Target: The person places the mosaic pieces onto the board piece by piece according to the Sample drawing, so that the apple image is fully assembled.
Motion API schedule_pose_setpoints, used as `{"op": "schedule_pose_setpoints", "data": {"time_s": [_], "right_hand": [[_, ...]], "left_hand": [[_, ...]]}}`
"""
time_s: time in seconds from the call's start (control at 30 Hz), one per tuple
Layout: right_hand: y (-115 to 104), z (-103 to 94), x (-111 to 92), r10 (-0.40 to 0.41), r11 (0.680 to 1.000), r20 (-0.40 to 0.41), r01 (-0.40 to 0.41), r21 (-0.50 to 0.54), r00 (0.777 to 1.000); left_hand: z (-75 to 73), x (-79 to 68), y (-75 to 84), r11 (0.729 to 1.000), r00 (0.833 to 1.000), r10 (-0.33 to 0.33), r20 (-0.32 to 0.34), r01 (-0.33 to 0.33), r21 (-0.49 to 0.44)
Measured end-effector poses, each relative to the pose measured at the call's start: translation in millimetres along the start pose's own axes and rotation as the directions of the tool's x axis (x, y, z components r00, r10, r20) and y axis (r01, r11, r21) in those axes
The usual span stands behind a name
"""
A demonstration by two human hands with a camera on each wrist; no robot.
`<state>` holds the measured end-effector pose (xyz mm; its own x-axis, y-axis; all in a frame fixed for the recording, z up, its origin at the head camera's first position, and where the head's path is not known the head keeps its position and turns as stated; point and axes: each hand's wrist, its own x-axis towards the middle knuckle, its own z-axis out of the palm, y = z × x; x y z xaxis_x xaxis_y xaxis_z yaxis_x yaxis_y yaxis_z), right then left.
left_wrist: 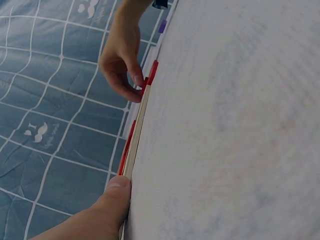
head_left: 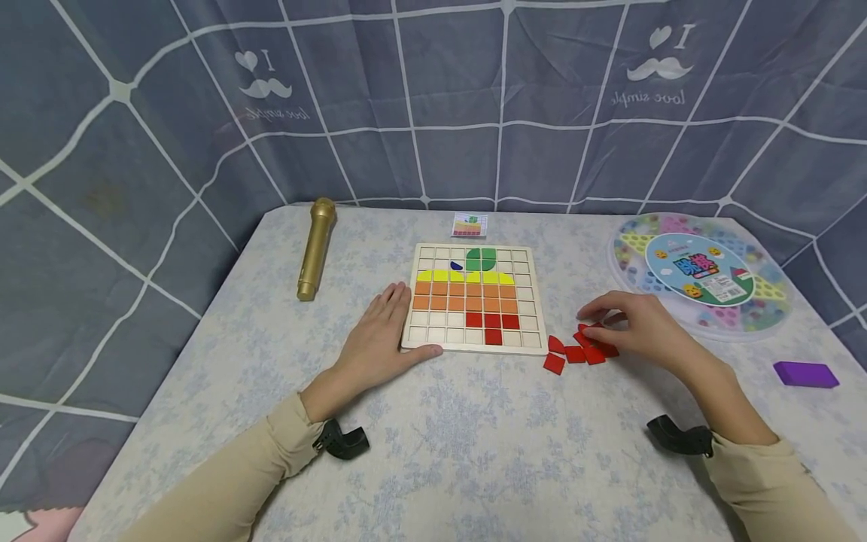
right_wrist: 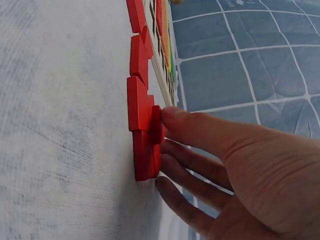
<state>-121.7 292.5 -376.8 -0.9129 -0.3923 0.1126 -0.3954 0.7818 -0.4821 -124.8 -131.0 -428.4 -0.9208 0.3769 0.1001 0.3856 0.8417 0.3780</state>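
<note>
A wooden grid board (head_left: pixel 434 321) holds rows of yellow, orange and red tiles, with green pieces and a small dark-blue piece near its top. My left hand (head_left: pixel 375 336) rests at the board's left side, fingers extended along the edge and thumb at the front-left corner. To the right of the board lies a loose cluster of red tiles (head_left: pixel 575 354), some overlapping. Over that cluster, my right hand (head_left: pixel 640 324) pinches a red tile (right_wrist: pixel 157 125) between thumb and fingers; its thumb (right_wrist: pixel 195 125) presses the near face, and the fingertips behind are partly hidden.
Behind the board lies a small picture card (head_left: pixel 470 224) with a similar coloured pattern. A gold microphone-shaped object (head_left: pixel 315 252) lies at the left. A round clear case (head_left: pixel 765 282) with a blue label sits at the back right, and a purple block (head_left: pixel 806 374) lies near the right edge.
</note>
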Motion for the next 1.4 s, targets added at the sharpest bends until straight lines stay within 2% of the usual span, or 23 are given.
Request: {"op": "schedule_pose_setpoints", "data": {"time_s": [0.1, 0.4, 0.73, 0.97, 1.17, 1.4], "right_hand": [[1.3, -0.5, -1.4, 0.01, 1.0, 0.005, -0.01, 0.003, 1.0], [2.0, -2.8, -2.7, -0.057, 0.998, 0.06, 0.056, 0.009, 0.997], [-2.7, 1.0, 3.8, 0.002, 1.0, 0.074, -0.003, 0.012, 0.997], [-9.5, 0.7, 5.6, 0.033, 0.999, 0.066, -0.034, 0.022, 0.997], [-25.7, 8.1, 11.1, 0.036, 0.989, 0.068, -0.045, 0.138, 0.997], [-51.4, 33.1, 26.3, 0.078, 0.971, 0.027, -0.082, 0.226, 0.997]], "left_hand": [[0.8, 0.0, -0.3, 1.0, 1.0, 0.0, -0.002, 0.0, 0.001], [0.7, 0.1, 0.9, 1.0, 1.0, -0.006, 0.001, 0.006, -0.004], [-0.8, -1.9, 0.9, 1.0, 1.0, 0.0, -0.011, 0.0, -0.004], [0.4, -1.1, 1.4, 1.0, 1.0, -0.012, 0.015, 0.012, 0.003], [-0.1, -1.0, 1.2, 1.0, 1.0, -0.006, 0.009, 0.006, -0.001], [-1.8, -2.5, 1.7, 1.0, 1.0, 0.009, -0.01, -0.009, -0.014]]}}
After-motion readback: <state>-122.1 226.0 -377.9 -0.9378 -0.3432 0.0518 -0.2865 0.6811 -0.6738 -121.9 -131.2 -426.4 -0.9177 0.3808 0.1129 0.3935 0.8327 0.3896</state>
